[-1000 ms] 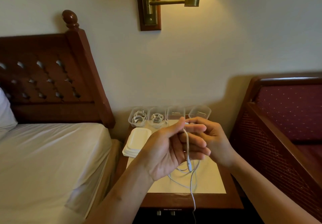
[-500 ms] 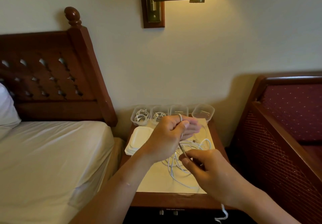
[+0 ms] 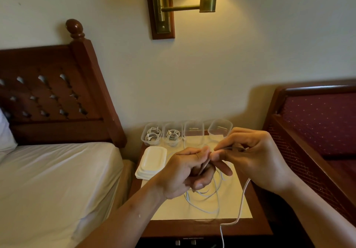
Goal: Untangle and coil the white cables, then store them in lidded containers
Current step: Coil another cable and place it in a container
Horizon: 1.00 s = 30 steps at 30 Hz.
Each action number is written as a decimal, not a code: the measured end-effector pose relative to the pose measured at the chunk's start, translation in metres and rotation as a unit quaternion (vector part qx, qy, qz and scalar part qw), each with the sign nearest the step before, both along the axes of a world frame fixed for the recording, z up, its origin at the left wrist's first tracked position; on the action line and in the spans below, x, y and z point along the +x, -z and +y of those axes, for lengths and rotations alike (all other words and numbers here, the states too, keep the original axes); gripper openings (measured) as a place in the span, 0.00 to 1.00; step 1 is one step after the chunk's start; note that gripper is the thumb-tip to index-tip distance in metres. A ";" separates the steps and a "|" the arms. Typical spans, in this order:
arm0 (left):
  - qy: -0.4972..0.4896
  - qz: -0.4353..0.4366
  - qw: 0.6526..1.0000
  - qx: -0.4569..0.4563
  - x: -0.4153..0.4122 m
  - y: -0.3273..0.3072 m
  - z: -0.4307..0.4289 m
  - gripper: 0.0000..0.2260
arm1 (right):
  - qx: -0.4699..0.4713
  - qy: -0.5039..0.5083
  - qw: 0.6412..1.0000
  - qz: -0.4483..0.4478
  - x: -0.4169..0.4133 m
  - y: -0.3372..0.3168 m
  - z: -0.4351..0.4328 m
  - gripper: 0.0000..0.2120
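Progress: roughly half done, by my reading. Landmark is the dark wooden nightstand with pale inset top [image 3: 238, 207]. Four clear plastic tubs stand along its back edge. The far-left tub [image 3: 152, 134] and second tub [image 3: 172, 135] each hold a coiled white cable. The third tub [image 3: 193, 131] and far-right tub [image 3: 220, 127] look bare of cable, though glare makes that uncertain. A stack of white oblong lids [image 3: 152, 163] sits at its left side, none fitted.

Above its middle, the left hand [image 3: 185, 172] has its fingers curled round a strand of thin white cable [image 3: 204, 199]. The right hand [image 3: 256, 157] pinches the same cable between thumb and forefinger. Loose loops lie on the top, and one run trails off its front edge.

Left to do: finish coiling, fill the tubs, lid all four.
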<state>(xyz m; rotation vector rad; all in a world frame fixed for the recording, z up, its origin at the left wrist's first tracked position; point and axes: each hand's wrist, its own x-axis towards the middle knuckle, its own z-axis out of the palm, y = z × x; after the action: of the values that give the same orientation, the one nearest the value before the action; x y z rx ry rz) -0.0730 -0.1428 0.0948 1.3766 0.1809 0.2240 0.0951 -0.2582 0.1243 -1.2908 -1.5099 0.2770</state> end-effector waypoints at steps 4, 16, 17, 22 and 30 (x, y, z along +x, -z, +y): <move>0.026 -0.030 0.999 0.001 -0.004 -0.005 -0.004 0.24 | 0.011 -0.023 0.997 0.074 0.009 0.008 0.008 0.08; -0.026 -0.178 0.960 -0.214 0.007 -0.014 -0.009 0.16 | -0.090 0.031 0.990 0.101 -0.045 0.054 0.001 0.26; -0.043 -0.174 0.959 -0.218 0.008 -0.014 -0.007 0.16 | -0.087 0.039 0.993 0.073 -0.047 0.056 -0.001 0.21; -0.164 -0.085 0.981 -0.057 0.014 -0.014 -0.002 0.14 | -0.099 0.037 0.993 -0.056 -0.048 0.063 0.000 0.09; -0.109 0.083 0.935 0.326 0.001 -0.002 0.007 0.12 | -0.051 0.032 0.992 -0.113 -0.033 0.033 -0.013 0.07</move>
<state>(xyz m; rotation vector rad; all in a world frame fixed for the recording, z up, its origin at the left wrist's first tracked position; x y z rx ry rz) -0.0716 -0.1359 0.0964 2.0409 0.4301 0.3741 0.0620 -0.2708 0.0916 -1.4888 -1.6574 0.1719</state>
